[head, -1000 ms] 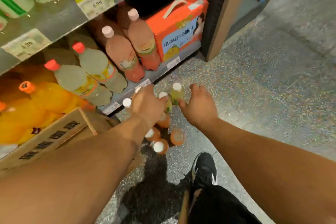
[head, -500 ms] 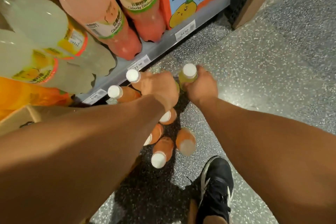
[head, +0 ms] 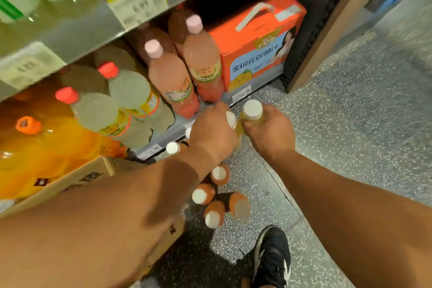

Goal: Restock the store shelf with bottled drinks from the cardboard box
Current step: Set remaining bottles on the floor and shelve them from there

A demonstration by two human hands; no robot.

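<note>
My left hand (head: 211,134) grips a few small white-capped bottles (head: 173,148) just in front of the bottom shelf edge (head: 163,141); its fingers hide most of them. Close beside it, my right hand (head: 271,134) holds one yellow-green bottle (head: 252,112) with a white cap, upright. Several small orange bottles (head: 218,174) stand on the speckled floor below my hands. The cardboard box (head: 70,182) lies at the lower left, partly under my left forearm.
The bottom shelf holds large pink bottles (head: 170,79), pale bottles with red caps (head: 131,91), orange bottles (head: 35,145) and an orange carry carton (head: 254,54). A wooden end panel (head: 336,25) bounds the shelf on the right. My black shoe (head: 272,255) stands near the floor bottles.
Both hands closed on bottles and lifted them off the floor group a second ago; since half a second ago the view has pulled back from the shelf and the grips are unchanged.
</note>
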